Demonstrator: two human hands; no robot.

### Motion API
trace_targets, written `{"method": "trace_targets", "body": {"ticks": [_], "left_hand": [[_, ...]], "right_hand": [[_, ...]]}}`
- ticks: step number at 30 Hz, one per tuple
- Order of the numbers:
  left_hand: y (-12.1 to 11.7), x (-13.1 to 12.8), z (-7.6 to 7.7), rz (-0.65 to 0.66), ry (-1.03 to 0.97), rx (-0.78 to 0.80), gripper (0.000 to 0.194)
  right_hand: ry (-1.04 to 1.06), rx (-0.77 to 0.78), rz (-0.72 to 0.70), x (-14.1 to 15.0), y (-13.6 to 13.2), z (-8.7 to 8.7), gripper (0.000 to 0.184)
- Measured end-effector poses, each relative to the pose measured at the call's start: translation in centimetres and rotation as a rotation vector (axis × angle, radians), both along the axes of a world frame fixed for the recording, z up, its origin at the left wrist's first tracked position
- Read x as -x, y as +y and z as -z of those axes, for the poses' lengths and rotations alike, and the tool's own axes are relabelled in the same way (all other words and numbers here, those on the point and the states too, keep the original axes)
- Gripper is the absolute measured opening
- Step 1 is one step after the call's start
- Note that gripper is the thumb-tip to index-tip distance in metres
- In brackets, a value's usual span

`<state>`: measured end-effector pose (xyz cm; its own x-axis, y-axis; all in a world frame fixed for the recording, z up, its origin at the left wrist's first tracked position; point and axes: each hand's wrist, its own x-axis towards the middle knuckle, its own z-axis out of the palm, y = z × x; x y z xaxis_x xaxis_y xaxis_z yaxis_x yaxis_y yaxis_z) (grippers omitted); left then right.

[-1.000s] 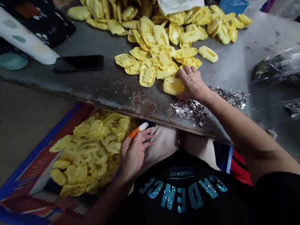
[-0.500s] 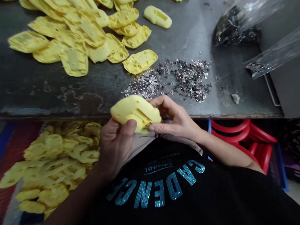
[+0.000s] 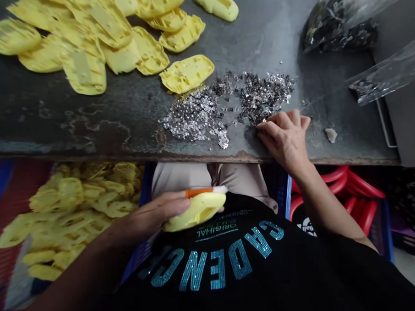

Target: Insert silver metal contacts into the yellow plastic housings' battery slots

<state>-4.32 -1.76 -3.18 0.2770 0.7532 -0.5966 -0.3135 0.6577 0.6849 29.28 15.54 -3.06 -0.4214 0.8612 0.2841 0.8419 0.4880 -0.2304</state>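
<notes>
My left hand [image 3: 146, 212] is shut around a yellow moulded plastic piece [image 3: 196, 213] above my lap, with an orange-handled tool with a white end [image 3: 199, 192] pinched against it. The tool's tip is hidden. My right hand [image 3: 284, 138] rests open on the grey metal table [image 3: 91, 132], its fingertips at the edge of a scatter of silver metal flakes [image 3: 226, 106]. A loose yellow plastic piece [image 3: 187, 73] lies just beyond the flakes, with a heap of similar pieces [image 3: 85, 40] to its left.
Below the table's rusty front edge, more yellow pieces [image 3: 74, 204] lie heaped on a woven mat at lower left. Clear plastic bags with dark contents [image 3: 340, 23] sit at the table's far right. Red plastic furniture [image 3: 350, 189] stands below the right edge.
My right hand has let go of the yellow piece and moved onto the table by the flakes. My left hand now holds the piece alone, lower and nearer my chest.
</notes>
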Motion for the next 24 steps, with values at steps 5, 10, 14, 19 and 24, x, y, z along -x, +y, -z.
{"method": "trace_targets", "body": {"ticks": [5,10,14,19,24], "left_hand": [[3.6,-0.5,-0.4,-0.061,-0.281,-0.096,0.061],[3.4,-2.6,0.6,-0.122,-0.330,-0.014,0.077],[2.7,-2.3,1.6,-0.015,-0.394,0.050,0.070],[3.2,-0.7,2.2,0.099,-0.362,-0.038,0.062],[4.2,-0.9,1.9,0.056,-0.370,0.004,0.068]], "right_hand": [[0.037,0.023,-0.067,-0.3,-1.4,-0.1,0.021],[0.186,-0.040,0.046,-3.2,-3.3,-0.8,0.016],[0.239,-0.071,0.139,-6.1,-3.4,-0.6,0.013],[0.121,-0.027,0.191,-6.3,-3.3,0.5,0.018],[0.138,0.069,0.093,-4.7,-4.0,0.5,0.023]]}}
